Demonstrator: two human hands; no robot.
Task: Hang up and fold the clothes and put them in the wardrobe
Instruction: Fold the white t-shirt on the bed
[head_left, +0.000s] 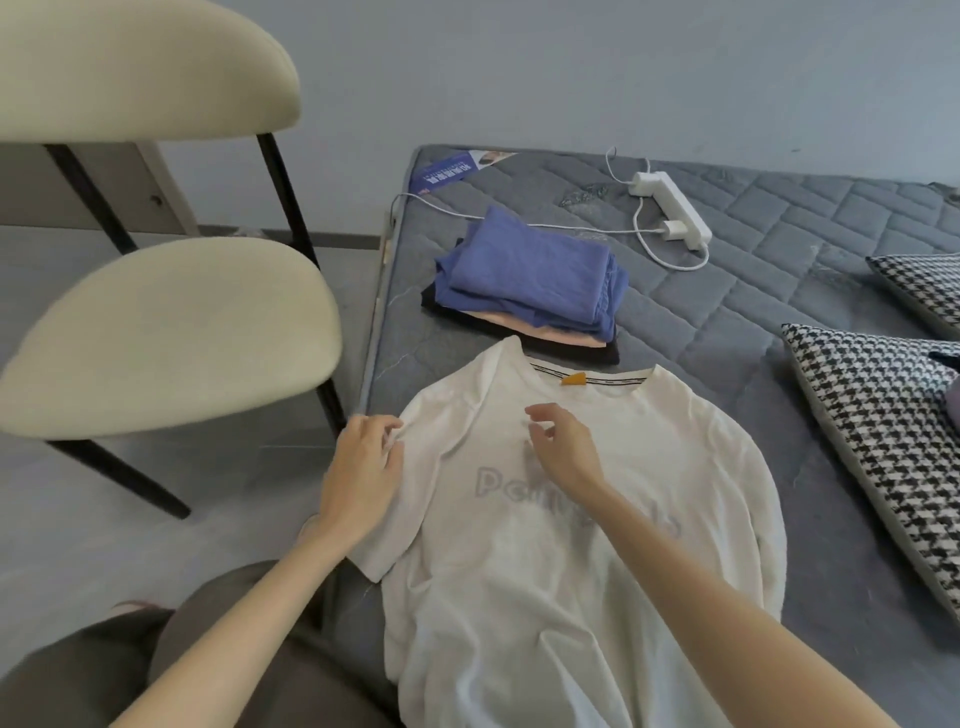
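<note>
Indoors, a white T-shirt (597, 545) lies spread flat on a grey quilted bed (737, 322), its collar pointing away from the person and faint grey lettering across its chest. The left grip (363, 467) sits at the shirt's near sleeve by the edge of the bed, fingers curled and pinching a bunch of the white cloth. The right grip (563, 447) is released, fingers loosely bent and thumb apart, holding nothing, over the chest of the shirt just short of the collar; whether its fingertips touch the cloth cannot be told. An orange tag (573, 379) shows inside the collar, just beyond the right grip. Farther beyond it rests a stack of folded clothes (530, 280), blue on top with peach and black layers beneath, its near edge close to the collar. Past the stack lies a white power strip (670, 208) with a plugged-in charger and trailing cable. Well to the right of the right grip sits a houndstooth cushion (878, 441). Left of the left grip, a cream chair (166, 332) with black legs stands on the floor beside the bed.
</note>
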